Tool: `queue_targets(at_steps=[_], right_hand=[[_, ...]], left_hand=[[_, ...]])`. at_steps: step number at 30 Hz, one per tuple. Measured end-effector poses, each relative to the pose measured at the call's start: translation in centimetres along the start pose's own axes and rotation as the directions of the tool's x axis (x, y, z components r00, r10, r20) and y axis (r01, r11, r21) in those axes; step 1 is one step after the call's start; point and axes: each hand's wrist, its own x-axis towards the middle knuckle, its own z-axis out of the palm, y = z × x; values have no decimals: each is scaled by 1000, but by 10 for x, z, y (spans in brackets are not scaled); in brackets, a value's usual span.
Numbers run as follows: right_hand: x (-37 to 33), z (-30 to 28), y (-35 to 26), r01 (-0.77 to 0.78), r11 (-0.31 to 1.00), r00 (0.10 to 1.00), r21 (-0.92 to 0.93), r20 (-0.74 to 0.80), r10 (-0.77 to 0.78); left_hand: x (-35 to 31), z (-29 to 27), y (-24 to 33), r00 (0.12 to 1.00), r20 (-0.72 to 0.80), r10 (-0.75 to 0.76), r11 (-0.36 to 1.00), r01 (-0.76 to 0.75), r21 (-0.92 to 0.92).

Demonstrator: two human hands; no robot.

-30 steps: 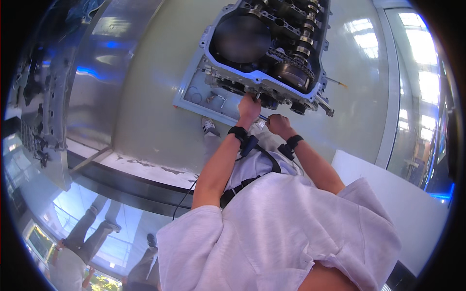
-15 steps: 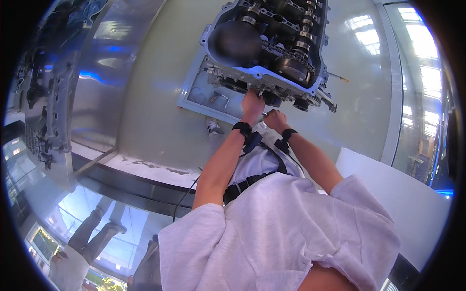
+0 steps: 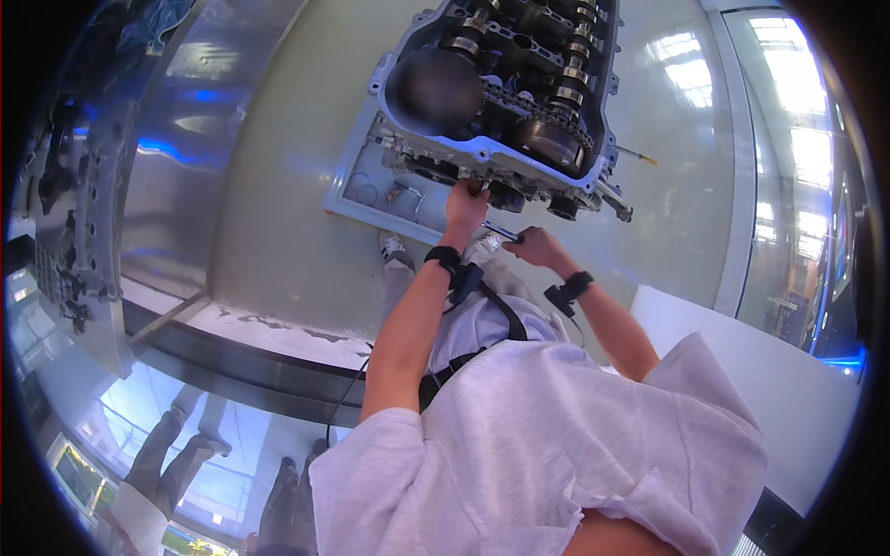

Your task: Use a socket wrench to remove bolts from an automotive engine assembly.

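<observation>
An engine with its top open shows camshafts and a timing chain. My left hand is up against the lower part of its near face, fingers closed. What they grip is hidden from view. To its right, my right hand is closed round the dark handle end of a metal ratchet wrench. The shaft slants up and left from that fist to beside my left hand, where its far end is hidden. Dark pulleys sit on the engine's near face.
Under the engine is a pale tray-like base with small metal parts in it. A thin rod sticks out at the engine's right. Along the left stands a metal-faced cabinet; a white panel is at the right.
My right hand has moved right and slightly down, away from my left, so more of the ratchet wrench's shaft shows. My left hand stays at the engine's face. The whole view has shifted slightly.
</observation>
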Motion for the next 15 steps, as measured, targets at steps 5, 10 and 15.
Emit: queue_targets(at_steps=[5,10,15], right_hand=[[36,61,9,-15,965,993,262,-112,45],[45,64,14,-73,978,997,196,55,63],[-15,-13,3,0,992,993,126,114,-15]], left_hand=[[-9,9,14,971,-35,235,905,-205,372],[-3,1,14,972,13,234,924,-226,307],[-6,-14,11,974,125,187,982,-190,8]])
